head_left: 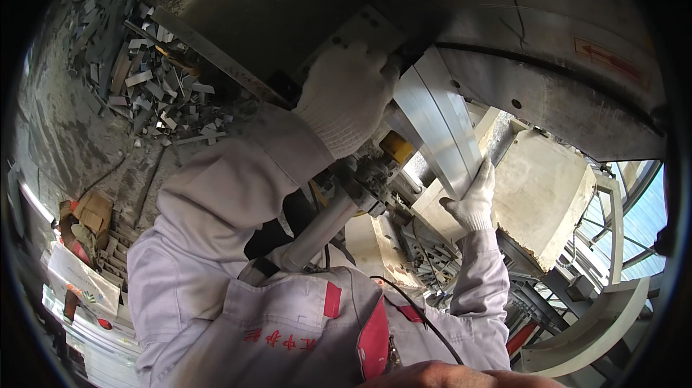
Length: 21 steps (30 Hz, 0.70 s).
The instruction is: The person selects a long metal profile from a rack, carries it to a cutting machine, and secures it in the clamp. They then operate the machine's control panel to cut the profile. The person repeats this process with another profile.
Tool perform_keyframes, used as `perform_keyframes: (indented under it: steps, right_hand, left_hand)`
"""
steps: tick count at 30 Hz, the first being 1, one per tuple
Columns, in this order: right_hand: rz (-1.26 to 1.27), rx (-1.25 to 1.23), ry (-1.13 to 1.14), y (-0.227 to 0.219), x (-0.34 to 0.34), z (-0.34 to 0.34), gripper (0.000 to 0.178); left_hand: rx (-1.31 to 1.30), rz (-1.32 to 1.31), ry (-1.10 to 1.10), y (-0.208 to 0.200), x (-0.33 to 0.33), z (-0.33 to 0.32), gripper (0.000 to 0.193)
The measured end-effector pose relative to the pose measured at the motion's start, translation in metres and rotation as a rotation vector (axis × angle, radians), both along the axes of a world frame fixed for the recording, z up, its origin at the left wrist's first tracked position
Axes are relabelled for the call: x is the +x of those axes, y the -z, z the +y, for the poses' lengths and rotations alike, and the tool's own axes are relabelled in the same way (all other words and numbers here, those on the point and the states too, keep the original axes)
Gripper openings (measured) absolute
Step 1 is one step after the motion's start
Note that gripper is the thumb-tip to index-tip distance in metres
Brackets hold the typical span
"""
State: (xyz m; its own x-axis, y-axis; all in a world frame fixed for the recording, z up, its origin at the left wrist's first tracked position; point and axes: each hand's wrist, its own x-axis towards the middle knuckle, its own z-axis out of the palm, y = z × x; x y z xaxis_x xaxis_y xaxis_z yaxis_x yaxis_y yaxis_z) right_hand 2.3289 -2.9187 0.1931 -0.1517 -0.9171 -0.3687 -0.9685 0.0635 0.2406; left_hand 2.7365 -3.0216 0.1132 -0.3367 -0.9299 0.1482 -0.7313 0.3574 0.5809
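Note:
A long silver metal profile (441, 110) with lengthwise ridges slopes from under the dark machine body down to the right. Its near end lies in my right hand (474, 201), in a white knit glove, the thumb on one side and the fingers along the other. My left hand (342, 96), gloved the same way, is closed beside the profile's upper end, over the edge of a dark metal plate (267, 24). Its fingertips are hidden, so what it grips does not show.
Metal offcuts (162, 92) are heaped on the floor at the far left. A machine housing (548, 89) hangs over the right side, above a pale flat panel (544, 186). A grey cylinder (317, 233) and a yellow part (395, 146) sit between my arms. A curved pale piece (595, 337) stands lower right.

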Motion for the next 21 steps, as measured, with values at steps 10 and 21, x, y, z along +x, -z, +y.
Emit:
perform_keyframes:
  steps: [10,21]
  right_hand:
    - [-0.003,-0.029,0.013,0.005,-0.008,0.002,0.153]
    - [-0.012,-0.03,0.031,0.004,-0.004,0.002,0.149]
  left_hand:
    - [0.112,0.22,-0.219,0.001,0.006,0.004,0.058]
    - [0.012,0.235,-0.095,0.024,0.018,-0.011,0.049]
